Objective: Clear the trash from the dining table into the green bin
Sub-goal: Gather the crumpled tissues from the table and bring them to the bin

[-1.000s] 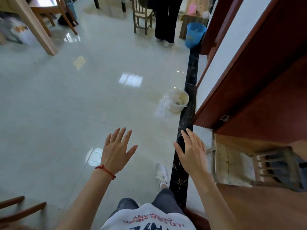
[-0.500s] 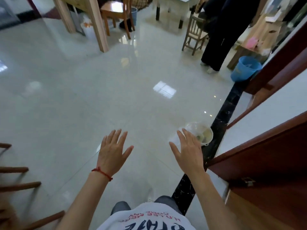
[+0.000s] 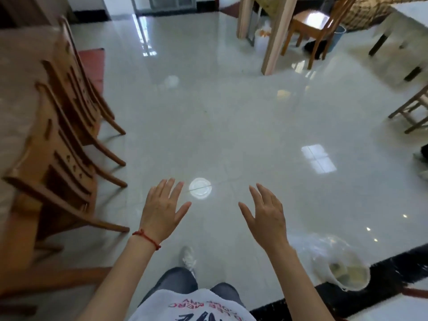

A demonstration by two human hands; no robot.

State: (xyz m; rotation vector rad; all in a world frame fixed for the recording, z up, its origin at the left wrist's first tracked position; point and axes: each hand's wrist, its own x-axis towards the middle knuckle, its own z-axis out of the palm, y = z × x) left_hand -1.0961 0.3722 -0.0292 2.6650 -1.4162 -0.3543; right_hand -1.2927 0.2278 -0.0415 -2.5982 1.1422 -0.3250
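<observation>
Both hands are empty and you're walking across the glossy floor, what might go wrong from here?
The white bucket with loose clear plastic sits on the floor close to the right hand side; a foot could catch it. The wooden chairs stick their legs out on the left. Glare on the tiles may hide wet spots.

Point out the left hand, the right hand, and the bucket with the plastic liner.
left hand (image 3: 159,214), head view, back of the hand.
right hand (image 3: 266,216), head view, back of the hand.
lined bucket (image 3: 347,274), head view, its rim.
</observation>
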